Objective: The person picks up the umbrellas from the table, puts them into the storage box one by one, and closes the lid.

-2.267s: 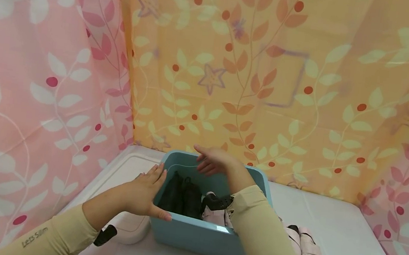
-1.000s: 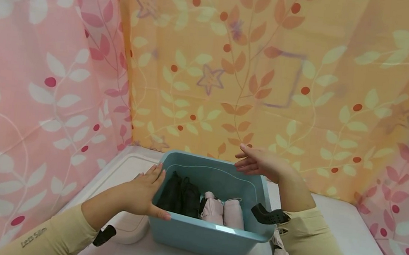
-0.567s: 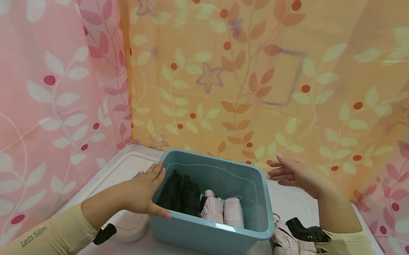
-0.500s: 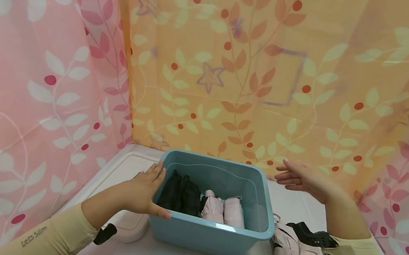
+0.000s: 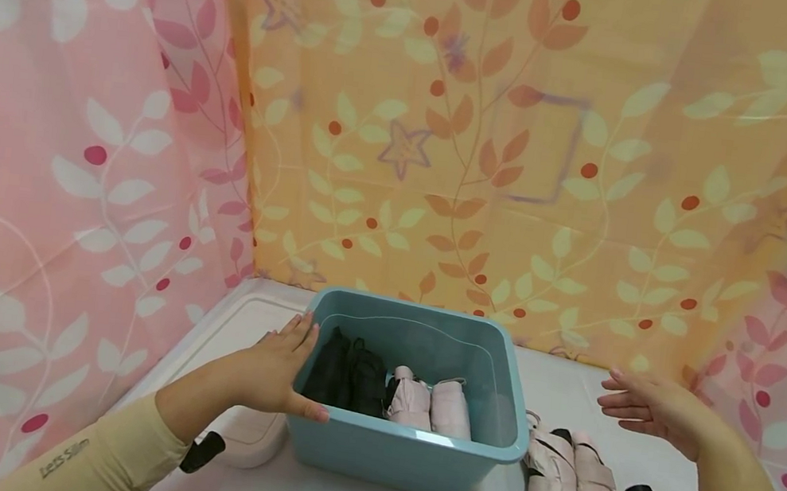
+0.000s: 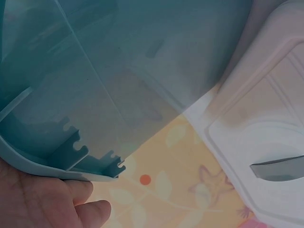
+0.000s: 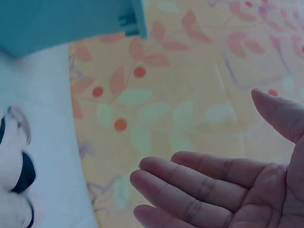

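Observation:
A blue plastic bin (image 5: 385, 461) holds two dark folded umbrellas (image 5: 367, 379) on its left side. Beside those stand two pale pink folded umbrellas (image 5: 450, 410). My left hand (image 5: 272, 373) rests on the bin's left rim, fingers straight and thumb along the front edge; the left wrist view has the hand (image 6: 45, 199) against the rim. Out to the right, my right hand (image 5: 664, 414) is in the air, fingers extended and palm bare. Two more pink folded umbrellas (image 5: 555, 490) lie side by side on the table, between the bin and my right forearm.
Left of the bin lies a large white lid (image 5: 251, 327), partly behind my left arm; a grey strip (image 6: 280, 170) shows on it in the left wrist view. Patterned curtains (image 5: 403, 150) enclose the white table (image 5: 587, 386) at the back and sides.
My right hand has moved from over the bin out to the right, past its rim, uncovering the pink umbrellas inside and outside. The left hand has stayed on the rim.

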The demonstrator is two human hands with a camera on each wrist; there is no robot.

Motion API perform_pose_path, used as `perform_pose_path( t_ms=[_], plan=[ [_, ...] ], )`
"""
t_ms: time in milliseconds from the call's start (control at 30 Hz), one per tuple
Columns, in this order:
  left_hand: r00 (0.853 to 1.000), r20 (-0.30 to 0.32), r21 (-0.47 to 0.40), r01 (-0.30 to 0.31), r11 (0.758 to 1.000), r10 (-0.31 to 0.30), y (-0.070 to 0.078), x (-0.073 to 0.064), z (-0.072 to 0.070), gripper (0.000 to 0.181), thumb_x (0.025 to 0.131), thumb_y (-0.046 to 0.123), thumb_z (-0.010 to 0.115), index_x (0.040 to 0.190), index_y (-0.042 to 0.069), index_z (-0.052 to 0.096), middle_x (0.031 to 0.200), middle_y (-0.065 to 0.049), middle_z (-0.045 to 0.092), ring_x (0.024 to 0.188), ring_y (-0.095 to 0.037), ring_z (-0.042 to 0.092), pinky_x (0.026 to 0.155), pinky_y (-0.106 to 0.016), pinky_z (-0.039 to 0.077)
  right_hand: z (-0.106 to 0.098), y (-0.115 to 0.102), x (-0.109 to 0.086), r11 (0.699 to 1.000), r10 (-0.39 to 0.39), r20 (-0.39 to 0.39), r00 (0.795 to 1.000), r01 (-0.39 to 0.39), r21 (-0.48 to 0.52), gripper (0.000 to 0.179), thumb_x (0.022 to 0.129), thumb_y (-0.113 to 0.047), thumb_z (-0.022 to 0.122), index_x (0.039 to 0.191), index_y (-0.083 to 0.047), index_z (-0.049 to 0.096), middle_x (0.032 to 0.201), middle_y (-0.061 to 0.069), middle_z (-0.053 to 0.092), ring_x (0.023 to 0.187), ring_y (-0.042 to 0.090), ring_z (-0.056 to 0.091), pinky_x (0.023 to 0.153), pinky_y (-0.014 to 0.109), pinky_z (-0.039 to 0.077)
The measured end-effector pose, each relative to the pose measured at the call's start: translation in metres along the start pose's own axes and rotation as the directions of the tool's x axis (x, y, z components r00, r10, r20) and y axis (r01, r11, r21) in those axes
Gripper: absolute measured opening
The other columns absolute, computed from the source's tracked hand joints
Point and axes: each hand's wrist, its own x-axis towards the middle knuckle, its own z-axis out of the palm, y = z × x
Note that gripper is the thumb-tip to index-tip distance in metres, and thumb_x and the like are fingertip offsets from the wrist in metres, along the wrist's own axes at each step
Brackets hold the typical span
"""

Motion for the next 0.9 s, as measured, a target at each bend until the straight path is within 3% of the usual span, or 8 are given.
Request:
perform_pose_path(
  t_ms=[200, 533, 733, 900],
  plan=[
    [1.000, -0.003, 0.009, -0.001, 1.000, 0.001, 0.000, 0.000, 0.001, 0.127, 0.059, 0.086, 0.045, 0.146, 0.001, 0.006, 0.151, -0.016, -0.009, 0.138, -0.031, -0.009, 0.106, -0.057, 0.012, -0.010, 0.042, -0.008, 0.996, 0.082, -0.007, 0.997, -0.082, 0.034, 0.066, 0.099, -0.039, 0.036, 0.128, 0.020, 0.033, 0.112, 0.022, 0.060, 0.100, 0.028, 0.061, 0.084, 0.042, 0.049],
    [1.000, -0.002, 0.007, -0.001, 1.000, 0.001, 0.003, 0.001, 0.001, 0.127, 0.059, 0.085, 0.046, 0.146, 0.001, 0.006, 0.151, -0.016, -0.009, 0.138, -0.031, -0.008, 0.106, -0.056, 0.012, -0.020, 0.111, -0.016, 0.974, 0.210, -0.013, 0.978, -0.208, 0.087, 0.068, 0.095, -0.034, 0.049, 0.123, 0.025, 0.029, 0.107, 0.021, 0.062, 0.100, 0.034, 0.060, 0.082, 0.045, 0.048],
    [1.000, -0.005, 0.010, 0.004, 1.000, -0.004, 0.002, 0.000, 0.001, 0.128, 0.057, 0.086, 0.045, 0.146, 0.002, 0.007, 0.152, -0.015, -0.009, 0.139, -0.030, -0.008, 0.106, -0.056, 0.012, -0.007, 0.130, -0.013, 0.962, 0.251, -0.017, 0.968, -0.247, 0.119, 0.062, 0.093, -0.034, 0.053, 0.116, 0.023, 0.039, 0.100, 0.017, 0.064, 0.093, 0.030, 0.062, 0.080, 0.046, 0.049],
    [1.000, -0.004, 0.014, 0.007, 1.000, -0.007, 0.002, 0.000, 0.000, 0.128, 0.058, 0.086, 0.045, 0.146, 0.002, 0.006, 0.152, -0.015, -0.009, 0.139, -0.030, -0.008, 0.107, -0.056, 0.011, 0.013, 0.134, -0.009, 0.960, 0.256, 0.006, 0.967, -0.255, 0.115, 0.047, 0.091, -0.028, 0.055, 0.106, 0.016, 0.050, 0.091, 0.008, 0.065, 0.086, 0.024, 0.062, 0.075, 0.042, 0.051]
  ],
)
